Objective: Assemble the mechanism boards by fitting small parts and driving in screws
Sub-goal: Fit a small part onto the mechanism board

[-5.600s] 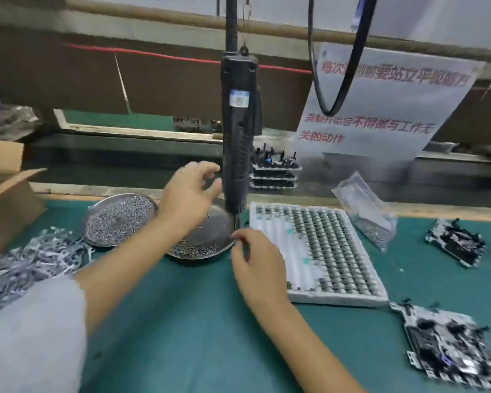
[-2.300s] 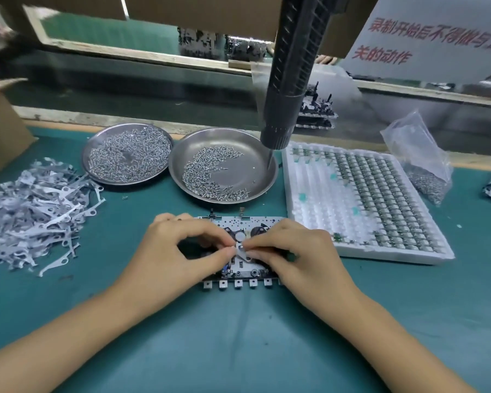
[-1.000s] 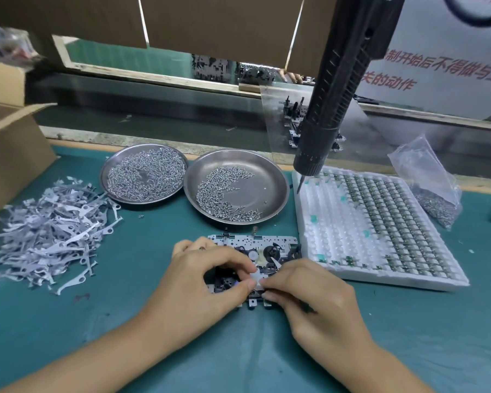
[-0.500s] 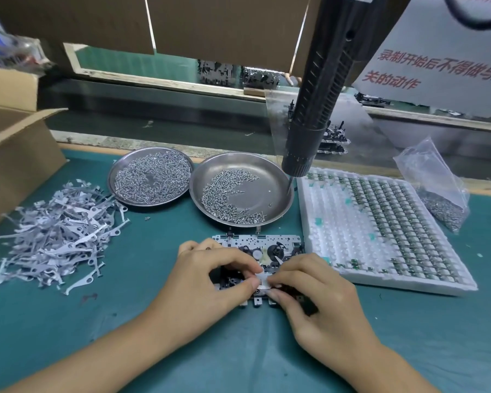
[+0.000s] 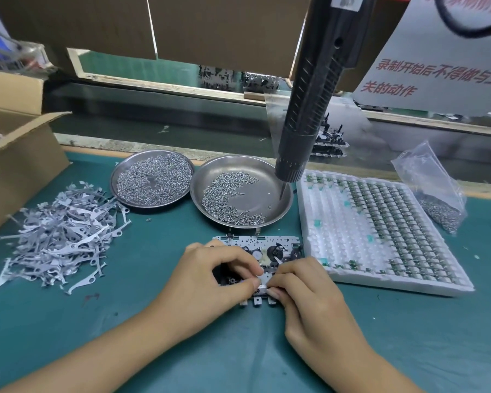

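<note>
The mechanism board (image 5: 262, 246) is lying flat on the green mat (image 5: 238, 350), just in front of the right screw dish (image 5: 278, 211). The left hand (image 5: 207, 282) and right hand (image 5: 312, 296) are pinching one small metal part (image 5: 262, 286) between curled fingertips over the board's near edge. The electric screwdriver (image 5: 309, 109) is hanging above the dish.

An open cardboard box (image 5: 14, 154) stands at the left edge of the green desk (image 5: 142, 321). A white sheet with red characters (image 5: 437, 61) hangs at the upper right, a black cable (image 5: 462, 26) looping before it. Brown cardboard panels (image 5: 210, 29) hang behind.
</note>
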